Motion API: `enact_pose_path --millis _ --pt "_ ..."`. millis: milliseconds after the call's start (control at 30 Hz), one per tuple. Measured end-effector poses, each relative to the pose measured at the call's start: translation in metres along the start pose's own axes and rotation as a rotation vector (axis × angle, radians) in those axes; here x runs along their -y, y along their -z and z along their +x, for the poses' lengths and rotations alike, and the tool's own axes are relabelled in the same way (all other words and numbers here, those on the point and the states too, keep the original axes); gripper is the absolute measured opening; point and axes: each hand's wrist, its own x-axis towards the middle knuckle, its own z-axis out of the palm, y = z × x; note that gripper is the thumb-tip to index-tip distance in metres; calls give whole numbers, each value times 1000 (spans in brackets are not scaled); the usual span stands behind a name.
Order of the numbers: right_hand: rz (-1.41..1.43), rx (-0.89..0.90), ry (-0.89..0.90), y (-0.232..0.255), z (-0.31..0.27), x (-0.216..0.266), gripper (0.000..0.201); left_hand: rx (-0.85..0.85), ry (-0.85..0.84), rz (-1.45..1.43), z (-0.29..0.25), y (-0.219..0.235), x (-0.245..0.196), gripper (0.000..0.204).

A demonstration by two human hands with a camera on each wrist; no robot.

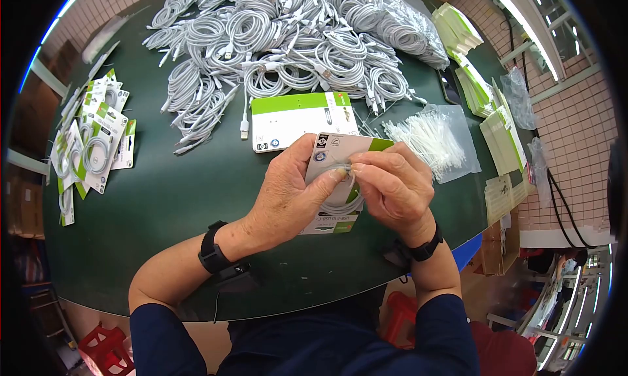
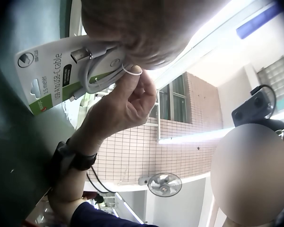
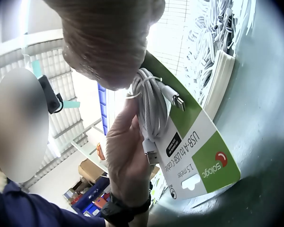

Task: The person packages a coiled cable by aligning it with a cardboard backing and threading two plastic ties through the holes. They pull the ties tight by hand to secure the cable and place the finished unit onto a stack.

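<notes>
My left hand (image 1: 278, 196) grips a white and green backing card (image 3: 199, 165), its thumb pressing on the front. A coiled white USB-A to USB-C cable (image 3: 154, 106) lies against that card, with its two plugs showing in the right wrist view. Around the coil runs a thin white cable tie (image 2: 131, 71), whose loop stands out near the thumb in the left wrist view. Close against the left thumb, my right hand (image 1: 400, 189) pinches the tie between thumb and forefinger. Both hands are above the green table (image 1: 170, 199), near its front edge.
Coiled cables (image 1: 281, 39) are heaped at the back. Before them sits a stack of cards (image 1: 297, 121), with loose cable ties (image 1: 435, 140) on a plastic bag to the right. Carded cables (image 1: 98, 147) pile up on the left. More cards (image 1: 474, 85) and a phone (image 1: 450, 86) lie right.
</notes>
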Motion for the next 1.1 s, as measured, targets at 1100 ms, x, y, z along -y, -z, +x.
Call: enact_pose_path --millis 1100 --pt "1459 263 -1147 2 -27 -36 25 137 68 0 -9 -2 -10 30"
